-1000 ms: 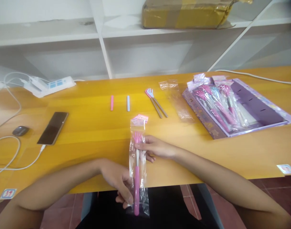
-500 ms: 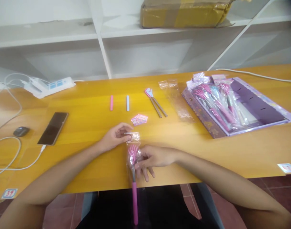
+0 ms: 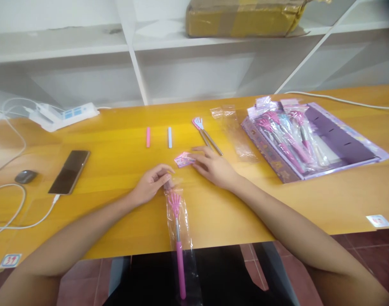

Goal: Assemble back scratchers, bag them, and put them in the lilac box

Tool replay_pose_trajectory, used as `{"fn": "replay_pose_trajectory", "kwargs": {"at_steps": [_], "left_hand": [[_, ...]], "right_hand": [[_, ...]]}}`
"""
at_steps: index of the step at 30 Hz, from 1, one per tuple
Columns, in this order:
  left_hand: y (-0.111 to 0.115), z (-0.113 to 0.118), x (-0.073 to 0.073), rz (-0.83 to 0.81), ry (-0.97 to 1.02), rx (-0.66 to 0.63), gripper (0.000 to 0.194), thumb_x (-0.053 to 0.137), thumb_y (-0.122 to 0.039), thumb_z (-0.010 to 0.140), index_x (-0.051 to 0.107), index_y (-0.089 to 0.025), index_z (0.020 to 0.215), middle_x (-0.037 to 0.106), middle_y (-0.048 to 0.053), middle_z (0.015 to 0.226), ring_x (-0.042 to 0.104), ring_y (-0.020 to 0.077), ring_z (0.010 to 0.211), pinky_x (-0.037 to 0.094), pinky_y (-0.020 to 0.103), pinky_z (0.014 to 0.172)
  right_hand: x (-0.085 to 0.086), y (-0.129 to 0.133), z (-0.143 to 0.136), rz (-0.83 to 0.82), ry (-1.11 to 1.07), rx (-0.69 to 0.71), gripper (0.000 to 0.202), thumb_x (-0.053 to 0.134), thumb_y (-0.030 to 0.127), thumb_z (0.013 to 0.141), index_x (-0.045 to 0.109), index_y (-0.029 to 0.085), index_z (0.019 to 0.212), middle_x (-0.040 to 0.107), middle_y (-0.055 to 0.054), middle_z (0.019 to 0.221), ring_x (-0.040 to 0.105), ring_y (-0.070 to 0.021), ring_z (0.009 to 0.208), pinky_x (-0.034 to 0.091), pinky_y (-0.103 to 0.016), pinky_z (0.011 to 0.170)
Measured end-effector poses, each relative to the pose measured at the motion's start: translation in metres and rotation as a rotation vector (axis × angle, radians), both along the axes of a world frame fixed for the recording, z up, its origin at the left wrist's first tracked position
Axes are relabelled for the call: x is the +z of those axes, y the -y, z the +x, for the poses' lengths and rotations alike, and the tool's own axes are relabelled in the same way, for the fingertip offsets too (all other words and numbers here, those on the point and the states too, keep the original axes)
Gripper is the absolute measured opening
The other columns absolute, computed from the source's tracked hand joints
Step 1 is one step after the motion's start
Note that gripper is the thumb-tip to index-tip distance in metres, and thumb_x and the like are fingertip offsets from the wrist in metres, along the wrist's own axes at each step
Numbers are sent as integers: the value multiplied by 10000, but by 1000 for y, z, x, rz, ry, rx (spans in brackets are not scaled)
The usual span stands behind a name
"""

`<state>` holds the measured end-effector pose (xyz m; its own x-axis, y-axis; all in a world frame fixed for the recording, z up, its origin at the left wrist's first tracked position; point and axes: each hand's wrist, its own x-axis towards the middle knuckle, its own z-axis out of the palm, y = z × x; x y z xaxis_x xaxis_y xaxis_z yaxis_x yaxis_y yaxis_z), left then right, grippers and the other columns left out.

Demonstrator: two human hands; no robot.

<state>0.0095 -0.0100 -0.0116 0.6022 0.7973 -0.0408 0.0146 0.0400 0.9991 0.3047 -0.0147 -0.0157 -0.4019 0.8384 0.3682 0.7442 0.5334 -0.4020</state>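
Observation:
My left hand (image 3: 151, 185) is closed in a pinch on the top of a clear plastic bag (image 3: 185, 221). Inside the bag lies a pink back scratcher (image 3: 180, 267), claw end up, its handle hanging past the table's front edge. My right hand (image 3: 213, 166) reaches over small pink printed cards (image 3: 183, 160), fingers apart, the fingertips at their right side. Just beyond it rest two back scratcher heads with metal rods (image 3: 213, 142), one claw pink and one light blue. A pink handle tube (image 3: 148, 137) and a blue handle tube (image 3: 169, 137) lie further left.
A purple display box (image 3: 366, 159) at the right holds several bagged back scratchers (image 3: 296, 140). Empty clear bags (image 3: 239, 136) lie beside it. To the left are a phone (image 3: 69, 172) on a cable, a black mouse-like object (image 3: 26, 176) and a power strip (image 3: 66, 117).
My right hand has left the bagged back scratcher and moved up to the printed cards, partly covering them. My left hand stays at the bag's top.

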Motion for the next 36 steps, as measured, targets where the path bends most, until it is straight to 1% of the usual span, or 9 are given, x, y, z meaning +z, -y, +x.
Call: {"fn": "replay_pose_trajectory", "kwargs": {"at_steps": [4, 9, 12, 16, 20, 27, 31, 33, 36], "left_hand": [[-1, -2, 0, 90, -66, 0, 307, 585, -450, 1068, 695, -171, 1004, 699, 49, 916, 664, 141, 691, 564, 288, 667], [2, -2, 6, 144, -146, -43, 212, 648, -374, 1026, 700, -170, 1049, 683, 58, 1004, 663, 140, 774, 558, 275, 722], [5, -1, 5, 202, -188, -67, 214, 755, -300, 941, 696, -179, 1108, 687, 67, 1069, 672, 158, 883, 565, 285, 815], [6, 0, 3, 204, -211, -66, 225, 751, -286, 941, 692, -180, 1131, 706, 79, 1097, 689, 172, 925, 568, 310, 864], [5, -1, 2, 113, -197, -38, 247, 700, -384, 1002, 675, -185, 1145, 733, 81, 1081, 698, 175, 891, 566, 310, 810], [3, -2, -5, 63, -126, 70, 298, 545, -491, 1092, 494, -224, 1214, 765, 66, 1006, 706, 170, 773, 544, 313, 718], [5, 1, -7, 32, -32, 75, 271, 547, -447, 1103, 341, -272, 1119, 767, 16, 983, 715, 156, 766, 545, 304, 729], [5, 1, -5, 61, -27, 59, 245, 541, -426, 1109, 355, -268, 1086, 757, 8, 987, 712, 145, 766, 544, 297, 732], [4, 0, -1, 106, -69, 13, 211, 547, -420, 1105, 504, -221, 1048, 750, 41, 1013, 700, 138, 765, 539, 288, 723]], "right_hand": [[-5, 1, 1, -24, 95, -9, 288, 588, 306, 1077, 737, 257, 1319, 597, -95, 1525, 703, -288, 1229, 623, -465, 1013], [-7, -4, 5, -46, -54, 14, 175, 627, 278, 1058, 753, 222, 1166, 701, -82, 1369, 718, -265, 1178, 604, -451, 1025], [-7, -5, 5, -104, -169, 6, 200, 693, 250, 1006, 720, 209, 1200, 727, -93, 1244, 725, -222, 966, 611, -398, 882], [-6, -5, 3, -170, -271, -49, 352, 772, 245, 934, 693, 196, 1273, 700, -87, 1110, 603, -153, 710, 551, -330, 717], [-1, -3, -1, -153, -367, -38, 184, 696, 330, 1020, 746, 201, 1142, 679, -64, 954, 592, -164, 748, 503, -307, 710], [22, 23, -21, -103, -513, 113, 277, 547, 344, 1110, 746, 197, 984, 617, -64, 904, 613, -170, 849, 538, -309, 757], [22, 36, -34, -111, -585, 229, 220, 545, 297, 1108, 739, 196, 1088, 617, -77, 976, 634, -161, 870, 587, -313, 755], [17, 38, -39, -203, -661, 242, 178, 566, 307, 1100, 697, 197, 1151, 623, -79, 1055, 664, -134, 828, 607, -281, 685], [10, 36, -42, -344, -806, 193, 167, 630, 368, 1071, 597, 211, 1117, 637, -57, 1040, 711, -128, 806, 632, -248, 630]]}}
